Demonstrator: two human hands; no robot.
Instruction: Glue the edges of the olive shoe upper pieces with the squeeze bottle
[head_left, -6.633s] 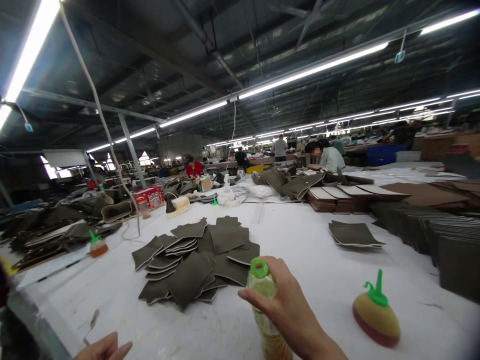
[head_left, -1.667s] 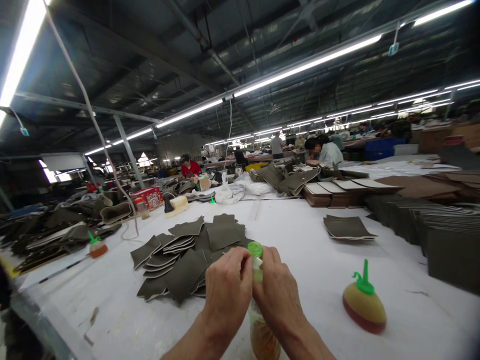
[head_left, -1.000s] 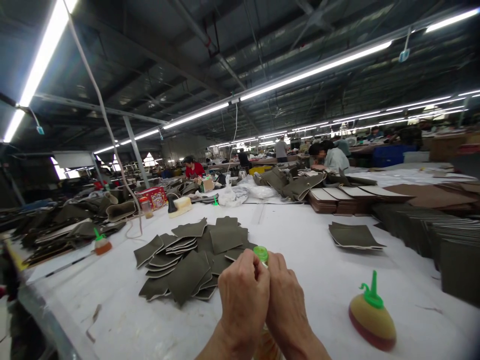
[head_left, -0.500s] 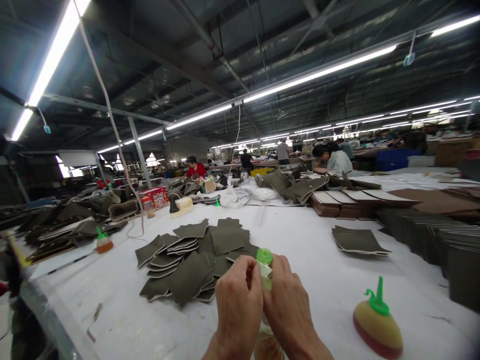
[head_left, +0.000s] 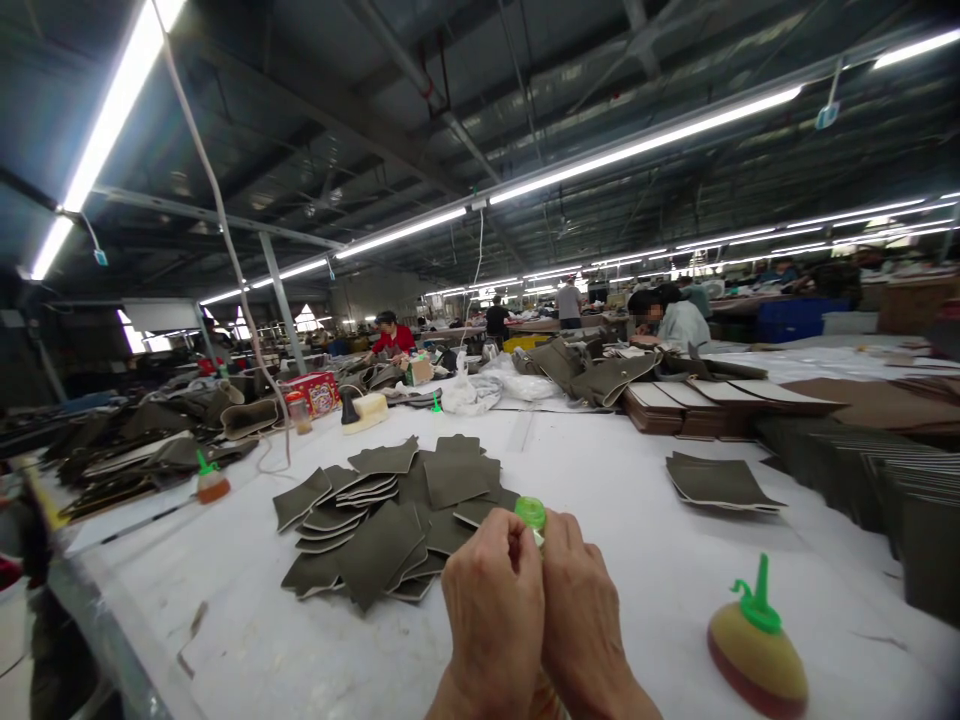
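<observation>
My left hand (head_left: pixel 491 595) and my right hand (head_left: pixel 583 600) are pressed side by side at the front of the table, fingers curled in and closed. Beyond the knuckles rises the green neck of a clear bottle (head_left: pixel 530 512); most of its body is hidden by my hands. A small white bit shows between the fingers, just below the neck. Whatever the fingertips pinch is out of sight. Left of my hands lies a loose heap of dark olive leather pieces (head_left: pixel 382 555). To the right rests a round squeeze bottle (head_left: pixel 757 655) with a green spout and brownish liquid.
A small stack of olive pieces (head_left: pixel 720 480) lies right on the white table (head_left: pixel 600 470). Long rows of dark pieces (head_left: pixel 847 480) and brown stacks (head_left: pixel 667 408) stand behind it. Another glue bottle (head_left: pixel 211 485) is at left, near a hanging cord (head_left: pixel 225 230). Co-workers sit farther back.
My hands have drawn closer together, the left one shifting right, and now cover more of the bottle between them. The view has shifted very slightly.
</observation>
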